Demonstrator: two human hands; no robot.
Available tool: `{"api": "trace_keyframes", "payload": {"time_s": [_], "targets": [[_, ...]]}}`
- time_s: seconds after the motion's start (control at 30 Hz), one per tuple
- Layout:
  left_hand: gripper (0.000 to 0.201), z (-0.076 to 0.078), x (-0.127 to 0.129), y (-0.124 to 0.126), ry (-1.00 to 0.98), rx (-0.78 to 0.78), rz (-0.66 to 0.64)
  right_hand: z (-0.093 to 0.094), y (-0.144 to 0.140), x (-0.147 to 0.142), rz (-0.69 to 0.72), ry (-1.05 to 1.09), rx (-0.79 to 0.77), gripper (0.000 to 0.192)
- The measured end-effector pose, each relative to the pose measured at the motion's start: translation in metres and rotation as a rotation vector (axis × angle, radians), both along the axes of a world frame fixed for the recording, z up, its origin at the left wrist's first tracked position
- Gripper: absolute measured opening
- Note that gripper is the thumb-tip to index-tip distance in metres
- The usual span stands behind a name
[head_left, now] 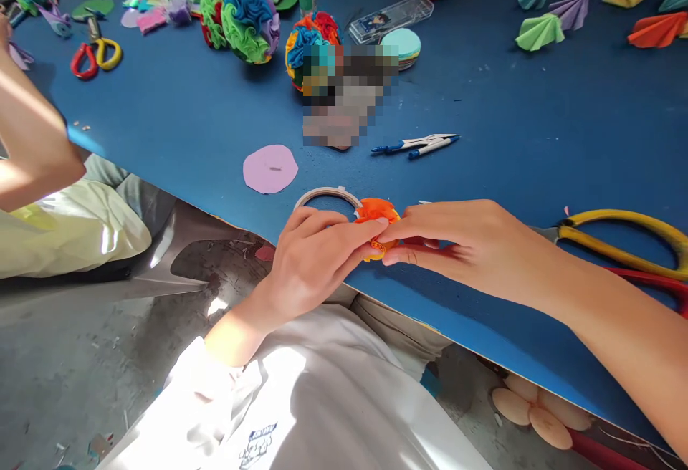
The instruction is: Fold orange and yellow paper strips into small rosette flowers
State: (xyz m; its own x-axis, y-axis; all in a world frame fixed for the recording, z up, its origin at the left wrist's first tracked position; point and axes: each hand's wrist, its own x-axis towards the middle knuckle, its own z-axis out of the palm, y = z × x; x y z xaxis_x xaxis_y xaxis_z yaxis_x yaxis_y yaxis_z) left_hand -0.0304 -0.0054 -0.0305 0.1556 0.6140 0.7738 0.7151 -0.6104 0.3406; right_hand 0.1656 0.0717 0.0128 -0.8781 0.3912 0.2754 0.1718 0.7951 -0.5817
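Near the table's front edge, an orange and yellow ruffled paper flower (378, 209) is pinched between both hands. My left hand (317, 255) closes on its left side with fingers and thumb. From the right, my right hand (456, 237) grips it with thumb and forefinger; its other fingers are curled and partly hidden. Behind my left hand lies a roll of tape (329, 192), its lower part covered by that hand. A pale purple paper disc (270, 168) rests flat to the left of the roll.
Large scissors (618, 237) with yellow and red handles lie right of my right forearm. Pens (424, 145) lie ahead. Ruffled paper balls (252, 22), a stack of paper discs (402, 47) and folded paper pieces (540, 31) sit farther back. Another person's arm (32, 119) is at the left.
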Motion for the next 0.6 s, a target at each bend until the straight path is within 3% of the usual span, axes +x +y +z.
{"api": "trace_keyframes", "payload": {"time_s": [0.27, 0.6], "targets": [[0.028, 0.003, 0.001, 0.000, -0.097, -0.003, -0.055, 0.009, -0.013, -0.007, -0.156, 0.042, 0.052, 0.008], [0.036, 0.003, 0.007, -0.001, -0.239, -0.032, -0.105, 0.012, -0.016, -0.010, -0.214, 0.084, -0.105, 0.011]]}}
